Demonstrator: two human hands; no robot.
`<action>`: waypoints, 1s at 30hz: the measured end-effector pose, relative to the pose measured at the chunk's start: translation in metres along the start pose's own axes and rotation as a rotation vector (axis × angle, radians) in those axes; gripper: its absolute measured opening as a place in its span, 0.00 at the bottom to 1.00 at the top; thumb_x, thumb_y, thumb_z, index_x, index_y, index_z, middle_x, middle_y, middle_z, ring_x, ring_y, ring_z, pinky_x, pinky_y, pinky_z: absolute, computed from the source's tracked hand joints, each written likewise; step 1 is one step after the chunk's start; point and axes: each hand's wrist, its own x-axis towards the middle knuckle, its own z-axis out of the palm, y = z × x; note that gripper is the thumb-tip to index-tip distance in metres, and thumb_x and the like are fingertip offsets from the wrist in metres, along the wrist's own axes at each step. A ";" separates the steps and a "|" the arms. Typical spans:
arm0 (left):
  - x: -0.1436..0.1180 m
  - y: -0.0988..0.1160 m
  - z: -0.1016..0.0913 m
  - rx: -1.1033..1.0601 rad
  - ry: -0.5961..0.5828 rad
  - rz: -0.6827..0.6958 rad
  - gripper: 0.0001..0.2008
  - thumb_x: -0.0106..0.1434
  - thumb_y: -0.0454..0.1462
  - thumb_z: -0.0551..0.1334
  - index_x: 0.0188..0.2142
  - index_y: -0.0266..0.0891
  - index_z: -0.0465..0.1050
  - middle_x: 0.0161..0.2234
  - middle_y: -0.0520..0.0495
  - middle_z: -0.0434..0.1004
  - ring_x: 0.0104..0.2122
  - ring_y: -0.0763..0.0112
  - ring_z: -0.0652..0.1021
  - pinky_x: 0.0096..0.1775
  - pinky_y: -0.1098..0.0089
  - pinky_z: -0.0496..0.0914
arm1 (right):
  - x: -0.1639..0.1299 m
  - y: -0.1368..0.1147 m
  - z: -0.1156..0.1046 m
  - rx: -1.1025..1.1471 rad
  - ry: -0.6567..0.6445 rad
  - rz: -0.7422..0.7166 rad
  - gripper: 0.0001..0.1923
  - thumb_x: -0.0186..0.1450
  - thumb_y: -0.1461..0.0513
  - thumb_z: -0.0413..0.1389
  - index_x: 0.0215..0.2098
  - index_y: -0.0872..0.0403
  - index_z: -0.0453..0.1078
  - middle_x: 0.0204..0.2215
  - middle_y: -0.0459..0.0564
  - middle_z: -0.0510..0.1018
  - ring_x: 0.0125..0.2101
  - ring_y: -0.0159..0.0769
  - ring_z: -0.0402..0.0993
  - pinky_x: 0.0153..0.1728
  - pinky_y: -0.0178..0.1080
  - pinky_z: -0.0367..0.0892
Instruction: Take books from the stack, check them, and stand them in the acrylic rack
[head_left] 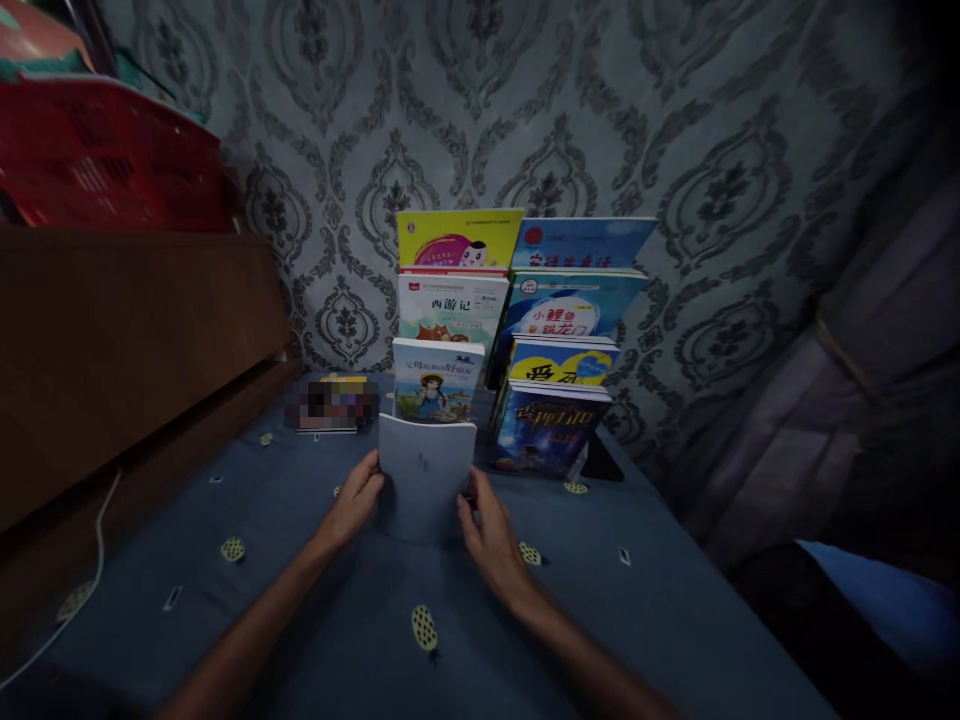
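A thin book with a plain pale cover [426,485] stands upright between my two hands. My left hand [358,495] grips its left edge, fingers closed on it. On the opposite edge, my right hand [486,525] holds it with thumb and fingers. Just behind it rises a book with a girl in a hat on its cover [436,385], its lower part hidden. Farther back in the same column are a white-and-green book [452,305] and a yellow book [459,238]. To the right, a dark blue book [551,432] fronts a second column of upright books.
A small stack of books [330,408], partly blurred, lies at the back left. The blue bedsheet [315,620] spreads beneath everything. At left are a wooden headboard-like panel [135,350], a red basket [112,150] and a white cable [101,540]. A curtain [810,430] hangs at right.
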 end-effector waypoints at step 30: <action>0.079 0.014 0.000 0.074 0.115 0.218 0.16 0.55 0.34 0.55 0.43 0.37 0.72 0.37 0.48 0.77 0.41 0.63 0.75 0.47 0.65 0.70 | 0.082 -0.010 -0.012 -0.053 0.124 -0.169 0.15 0.70 0.54 0.51 0.52 0.52 0.62 0.38 0.54 0.77 0.36 0.44 0.76 0.39 0.46 0.74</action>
